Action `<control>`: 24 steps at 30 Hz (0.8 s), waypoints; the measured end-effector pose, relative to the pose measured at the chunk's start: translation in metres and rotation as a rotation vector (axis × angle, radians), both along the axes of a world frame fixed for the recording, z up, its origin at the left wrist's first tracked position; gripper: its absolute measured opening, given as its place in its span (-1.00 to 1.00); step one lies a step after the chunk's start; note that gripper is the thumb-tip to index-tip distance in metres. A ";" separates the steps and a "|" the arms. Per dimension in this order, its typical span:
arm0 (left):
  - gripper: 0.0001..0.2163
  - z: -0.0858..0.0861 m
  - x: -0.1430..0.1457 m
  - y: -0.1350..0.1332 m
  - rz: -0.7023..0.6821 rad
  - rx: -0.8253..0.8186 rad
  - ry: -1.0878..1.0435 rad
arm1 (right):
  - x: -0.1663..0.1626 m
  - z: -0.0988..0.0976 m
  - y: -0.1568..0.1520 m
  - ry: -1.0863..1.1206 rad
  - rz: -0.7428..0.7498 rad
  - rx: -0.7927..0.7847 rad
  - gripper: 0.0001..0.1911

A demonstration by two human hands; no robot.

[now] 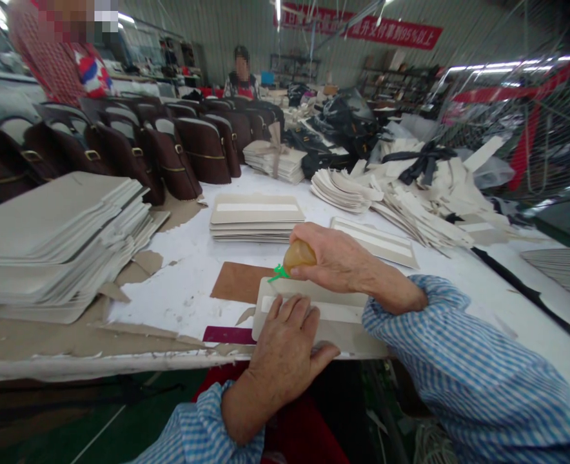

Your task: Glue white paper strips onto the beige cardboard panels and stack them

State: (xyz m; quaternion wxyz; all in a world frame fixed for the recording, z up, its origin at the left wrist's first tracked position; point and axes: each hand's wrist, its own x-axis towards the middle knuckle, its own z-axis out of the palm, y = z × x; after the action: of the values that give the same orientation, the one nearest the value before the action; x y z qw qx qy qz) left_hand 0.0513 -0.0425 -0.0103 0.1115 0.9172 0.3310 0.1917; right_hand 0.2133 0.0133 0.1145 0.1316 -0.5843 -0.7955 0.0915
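Observation:
A cream-coloured panel (345, 332) with a white strip along it lies at the table's front edge. My left hand (287, 341) rests flat on its left part, fingers stretched out. My right hand (336, 258) is closed around a rounded amber-yellow lump (300, 256) at the panel's far edge. Something bright green (279, 273) shows at the lump's lower left, by the panel's far left corner; its exact kind cannot be made out. A brown sheet (241, 281) sticks out from behind the panel, and a purple strip (227, 335) lies by its near left corner.
Behind my hands stands a neat stack of similar panels (257, 218), with another panel (374, 241) to its right. A tall pile of boards (48, 225) fills the left. Dark brown bags (200, 148) line the back; loose cream pieces (425, 200) lie back right. Two people are beyond.

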 end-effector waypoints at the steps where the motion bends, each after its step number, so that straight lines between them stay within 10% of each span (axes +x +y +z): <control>1: -0.49 0.000 0.000 0.000 -0.002 0.000 0.001 | 0.001 0.001 0.000 -0.001 -0.008 -0.009 -0.66; 24: -0.48 0.001 0.000 0.000 0.001 -0.005 0.006 | -0.001 0.001 0.002 0.077 -0.020 -0.017 -0.65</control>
State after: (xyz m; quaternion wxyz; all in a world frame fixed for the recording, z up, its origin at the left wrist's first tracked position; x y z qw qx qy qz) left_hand 0.0510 -0.0429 -0.0093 0.1125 0.9173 0.3324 0.1881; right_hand 0.2126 0.0158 0.1152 0.1579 -0.5894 -0.7832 0.1194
